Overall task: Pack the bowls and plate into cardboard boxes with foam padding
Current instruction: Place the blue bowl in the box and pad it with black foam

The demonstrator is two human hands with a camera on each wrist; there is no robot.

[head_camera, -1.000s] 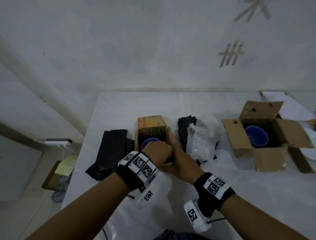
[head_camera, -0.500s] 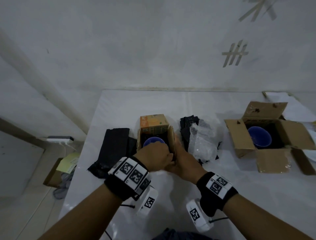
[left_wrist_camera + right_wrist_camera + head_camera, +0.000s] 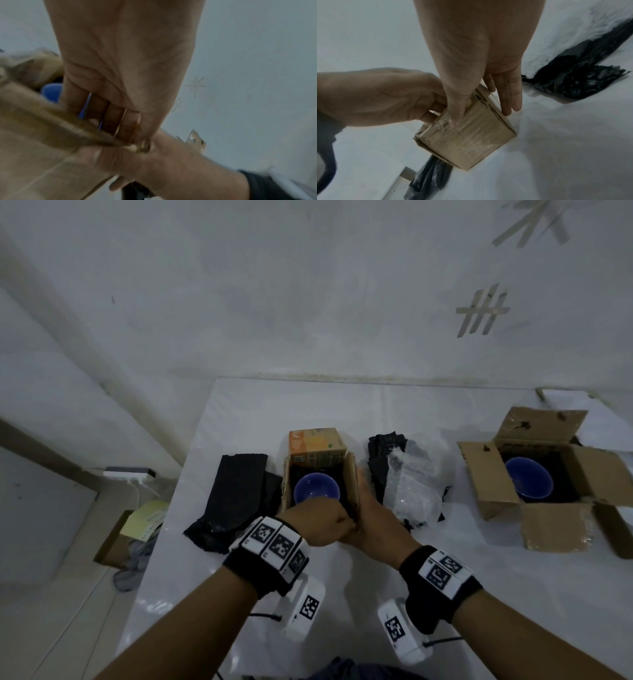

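From my head, the small box (image 3: 320, 474) sits at the desk's (image 3: 479, 594) centre with a blue bowl (image 3: 317, 488) down inside it on dark foam. My left hand (image 3: 320, 525) is at the box's 6 o'clock edge, knuckles up, fingers curled over the near wall or flap. My right hand (image 3: 371, 522) lies flat along the 3 o'clock wall. A second bowl (image 3: 529, 483) rests in the big open box (image 3: 548, 474) at 3 o'clock. Black foam (image 3: 236, 494) lies at 9 o'clock of the small box, more foam under clear wrap (image 3: 409, 487) just right of it. I cannot find the plate for certain.

From my left wrist, the fingers (image 3: 109, 112) are clenched on a blurred cardboard flap (image 3: 51, 121), the blue bowl (image 3: 51, 92) showing behind them, my right hand (image 3: 171, 162) pressed in just below.

From my right wrist, the fingers (image 3: 510, 92) are straight and released, braced against the box's (image 3: 471, 135) side, thumb on its front face; my left hand (image 3: 385, 94) pinches the top edge at 9 o'clock.

The risk, as I judge it: nothing appears to cover the bowl's top, so folding the flap now could press cardboard straight onto the rim. A hard tug with my left could also tip the light box, since my right only leans on it.
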